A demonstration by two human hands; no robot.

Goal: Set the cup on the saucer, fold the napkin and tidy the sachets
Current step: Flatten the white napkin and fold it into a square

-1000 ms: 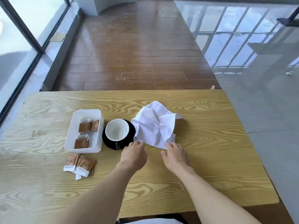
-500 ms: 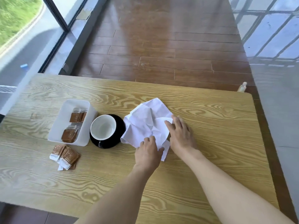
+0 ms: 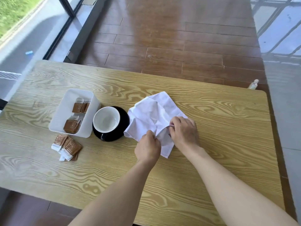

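Right, napkin [image 3: 153, 115] lies crumpled on the table [image 3: 211, 144], just right of the saucer [image 3: 123, 121], w/ the cup [image 3: 106, 119] already on it. Left hand [image 3: 147, 148] & right hand [image 3: 184, 130] both pinch shut on the near part of the cloth, lifting a fold. Looks light, limp, creased: prob won't hold shape, so best taken at corners & pressed flat. Loose sachets [image 3: 66, 146] sit outside the tray [image 3: 65, 111].

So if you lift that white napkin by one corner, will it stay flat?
Probably not. The napkin is crumpled and already droops where both hands pinch it, so it likely hangs floppy. It looks thin and light, so a push would probably bunch it up rather than slide it.
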